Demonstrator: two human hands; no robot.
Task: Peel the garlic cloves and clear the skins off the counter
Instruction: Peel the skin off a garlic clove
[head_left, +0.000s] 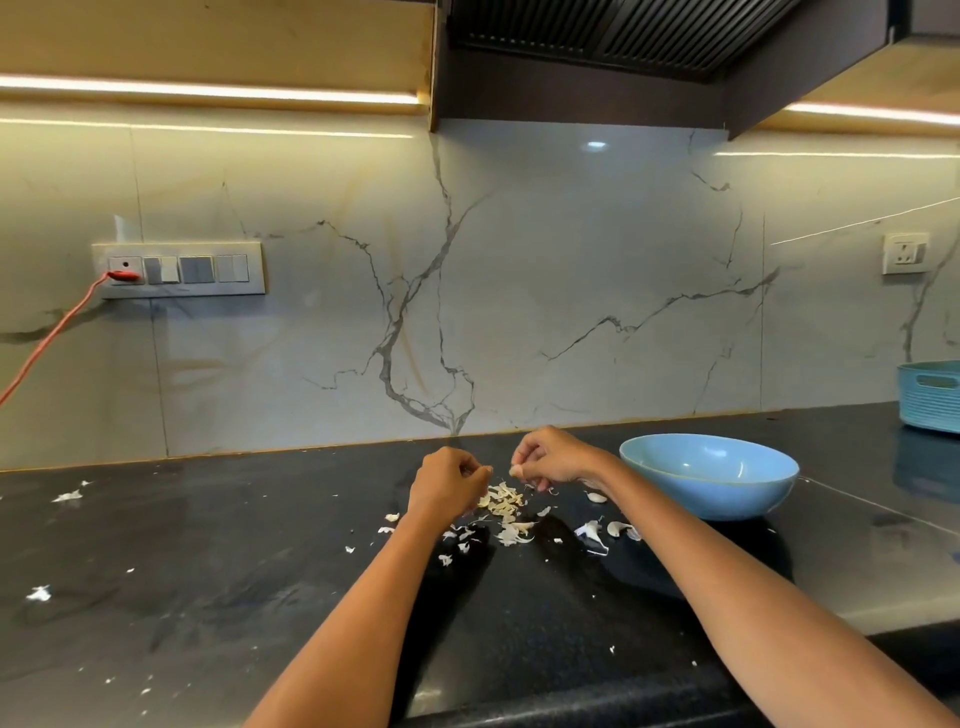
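We are peeling a garlic clove (516, 471) above the dark counter (208, 545).

Our right hand (550, 457) is pinching the clove; our left hand (448, 480) is pinching something small, maybe skin. Skins (503, 503) are lying just below, and a blue bowl (709, 475) is sitting near. Next, we think, more skin needs pulling off.

The worktop (208, 545) was dark polished stone, speckled and glossy enough to mirror the lamps. Across the middle of the frame the backsplash (519, 286) looked like smooth, veined marble with a soft sheen. The garlic skins (503, 501) at centre were thin, papery and matt (some nearly translucent). At right, the blue bowl (709, 488) had a smooth glazed finish, ceramic by its look. The teal basket (930, 400) at the right edge seemed ribbed plastic. At upper left, the cabinet (208, 36) showed matt wood grain.
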